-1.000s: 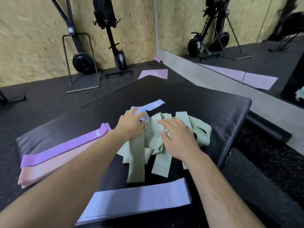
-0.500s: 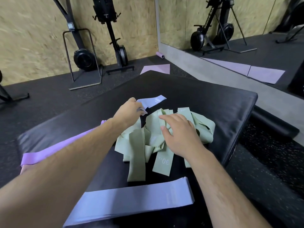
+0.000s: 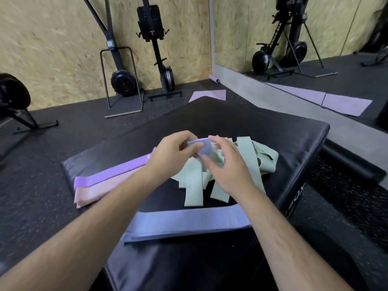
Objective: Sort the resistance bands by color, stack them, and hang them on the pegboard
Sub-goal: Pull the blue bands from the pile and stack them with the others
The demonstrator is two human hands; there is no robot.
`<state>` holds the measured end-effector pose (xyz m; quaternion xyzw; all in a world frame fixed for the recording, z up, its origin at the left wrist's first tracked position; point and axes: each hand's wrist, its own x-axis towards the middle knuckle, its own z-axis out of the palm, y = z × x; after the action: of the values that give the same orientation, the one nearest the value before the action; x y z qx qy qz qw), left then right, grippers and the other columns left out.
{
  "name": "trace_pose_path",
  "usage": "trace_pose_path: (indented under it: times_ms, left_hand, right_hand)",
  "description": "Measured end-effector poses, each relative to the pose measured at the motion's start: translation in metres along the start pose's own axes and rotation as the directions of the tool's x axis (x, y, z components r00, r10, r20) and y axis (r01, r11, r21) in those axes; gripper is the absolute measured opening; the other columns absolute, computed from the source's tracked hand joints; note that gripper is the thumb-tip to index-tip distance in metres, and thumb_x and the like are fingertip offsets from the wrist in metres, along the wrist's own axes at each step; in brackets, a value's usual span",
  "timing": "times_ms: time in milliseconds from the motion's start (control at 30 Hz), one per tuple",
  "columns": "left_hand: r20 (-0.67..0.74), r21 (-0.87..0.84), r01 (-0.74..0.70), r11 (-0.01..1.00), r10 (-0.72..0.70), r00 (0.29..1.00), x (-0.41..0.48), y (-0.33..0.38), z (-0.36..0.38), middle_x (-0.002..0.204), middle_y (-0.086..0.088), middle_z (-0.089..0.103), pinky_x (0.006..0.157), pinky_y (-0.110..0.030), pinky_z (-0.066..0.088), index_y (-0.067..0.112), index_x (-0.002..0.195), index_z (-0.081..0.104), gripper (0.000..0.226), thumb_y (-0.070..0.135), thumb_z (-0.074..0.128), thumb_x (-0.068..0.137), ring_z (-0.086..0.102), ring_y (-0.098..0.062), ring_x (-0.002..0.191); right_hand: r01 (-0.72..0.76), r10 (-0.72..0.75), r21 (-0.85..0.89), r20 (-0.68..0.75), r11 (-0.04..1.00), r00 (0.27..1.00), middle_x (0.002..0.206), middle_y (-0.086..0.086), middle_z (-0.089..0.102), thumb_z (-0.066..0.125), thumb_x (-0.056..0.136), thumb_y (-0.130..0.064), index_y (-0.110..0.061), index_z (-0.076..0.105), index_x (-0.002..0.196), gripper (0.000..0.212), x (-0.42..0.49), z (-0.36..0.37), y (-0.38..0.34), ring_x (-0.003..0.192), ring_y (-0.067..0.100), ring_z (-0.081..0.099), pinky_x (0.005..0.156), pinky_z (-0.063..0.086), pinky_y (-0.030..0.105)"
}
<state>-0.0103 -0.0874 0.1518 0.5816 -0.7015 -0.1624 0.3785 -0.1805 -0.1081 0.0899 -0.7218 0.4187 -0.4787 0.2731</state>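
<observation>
A loose blue-lilac band [image 3: 202, 146] is lifted above a heap of sage-green bands [image 3: 247, 162] on the black padded box [image 3: 241, 120]. My left hand [image 3: 174, 153] pinches the band's left end and my right hand [image 3: 225, 164] pinches it from the right, fingers curled round it. A flat stack of blue-lilac bands [image 3: 189, 222] lies near the box's front. At the left lie a purple band stack [image 3: 111, 174] and a pale pink stack [image 3: 98, 191] side by side. No pegboard is in view.
The box's right edge [image 3: 302, 185] drops to dark rubber floor. Rowing machines [image 3: 155, 49] stand upright against the chipboard wall. A lilac mat [image 3: 210, 95] and a rolled mat [image 3: 213, 78] lie beyond the box. A wall mirror [image 3: 304, 38] fills the right.
My left hand has pulled the blue-lilac band out of the green heap and raised it. My right hand has left the green bands and taken hold of the same band.
</observation>
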Motion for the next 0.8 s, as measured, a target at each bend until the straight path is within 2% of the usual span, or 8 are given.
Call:
trace_pose_path:
  times_ms: [100,233,300,367,433,533,633,800]
  left_hand:
    - [-0.037,-0.152,0.065,0.986,-0.072,0.997,-0.046,0.003,0.0,0.079,0.001,0.072,0.078,-0.045,0.059,0.02,0.09,0.067,0.011,0.025,0.064,0.099,0.072,-0.013,0.072]
    - [-0.098,-0.282,0.123,0.951,-0.157,0.983,-0.096,-0.006,0.006,0.08,-0.005,0.073,0.071,-0.047,0.06,0.018,0.097,0.065,0.005,0.022,0.062,0.1,0.072,-0.023,0.074]
    - [-0.161,-0.416,0.144,0.898,-0.229,0.96,-0.119,-0.007,0.01,0.082,-0.005,0.074,0.067,-0.039,0.059,0.016,0.102,0.065,0.003,0.016,0.064,0.099,0.071,-0.022,0.076]
    - [-0.253,-0.556,0.134,0.821,-0.32,0.913,-0.139,-0.005,0.015,0.089,-0.002,0.073,0.07,-0.031,0.059,0.016,0.106,0.062,0.012,0.013,0.068,0.096,0.073,-0.02,0.085]
    - [-0.311,-0.627,0.138,0.767,-0.409,0.858,-0.15,-0.004,0.018,0.09,0.003,0.068,0.079,-0.039,0.06,0.016,0.103,0.057,0.021,0.02,0.075,0.092,0.074,-0.023,0.092]
    - [-0.254,-0.666,0.191,0.721,-0.46,0.851,-0.153,-0.004,0.018,0.095,-0.002,0.072,0.092,-0.05,0.057,0.011,0.099,0.057,0.033,0.036,0.075,0.09,0.074,-0.021,0.096]
    - [-0.165,-0.743,0.203,0.638,-0.469,0.868,-0.153,-0.003,0.017,0.103,-0.009,0.074,0.095,-0.048,0.057,0.006,0.106,0.059,0.042,0.044,0.07,0.092,0.073,-0.024,0.1]
    - [-0.257,-0.63,0.21,0.748,-0.456,0.852,-0.154,-0.015,0.016,0.086,0.008,0.071,0.083,-0.04,0.059,0.012,0.105,0.061,0.008,0.007,0.06,0.098,0.07,-0.015,0.08]
  right_hand:
    - [-0.029,0.026,0.067,0.039,0.997,0.999,0.1,-0.016,0.068,0.066,0.096,-0.033,-0.031,0.065,0.097,0.003,-0.018,0.005,-0.017,0.101,0.001,0.059,0.084,0.047,0.019]
    - [-0.035,0.018,0.107,0.159,0.994,0.987,0.083,-0.018,0.066,0.066,0.096,-0.022,-0.034,0.063,0.082,0.019,-0.044,0.008,-0.034,0.082,0.003,0.06,0.074,0.046,0.017]
    - [0.002,-0.018,0.088,0.188,0.996,0.982,0.08,-0.019,0.066,0.066,0.096,-0.018,-0.034,0.063,0.082,0.021,-0.053,0.011,-0.038,0.08,0.004,0.061,0.074,0.048,0.018]
    - [0.023,-0.036,0.079,0.163,0.997,0.986,0.086,-0.01,0.07,0.066,0.096,-0.016,-0.023,0.068,0.09,0.009,-0.059,0.016,-0.038,0.086,0.012,0.065,0.079,0.053,0.03]
    - [0.081,-0.086,0.053,0.102,0.995,0.991,0.088,-0.004,0.069,0.068,0.094,-0.016,-0.015,0.07,0.091,0.004,-0.062,0.018,-0.038,0.086,0.017,0.065,0.079,0.053,0.037]
    - [0.217,-0.221,0.049,0.074,0.975,0.973,0.09,-0.003,0.065,0.071,0.093,-0.011,-0.012,0.073,0.09,0.003,-0.067,0.021,-0.04,0.087,0.013,0.062,0.073,0.053,0.031]
    - [0.326,-0.321,-0.025,0.132,0.945,0.938,0.089,-0.002,0.064,0.072,0.091,-0.01,-0.011,0.074,0.091,0.002,-0.073,0.03,-0.04,0.083,0.01,0.059,0.069,0.051,0.029]
    - [0.355,-0.357,0.05,0.241,0.933,0.902,0.097,0.002,0.064,0.066,0.085,-0.001,-0.007,0.072,0.094,0.012,-0.08,0.041,-0.04,0.088,0.014,0.062,0.074,0.051,0.022]
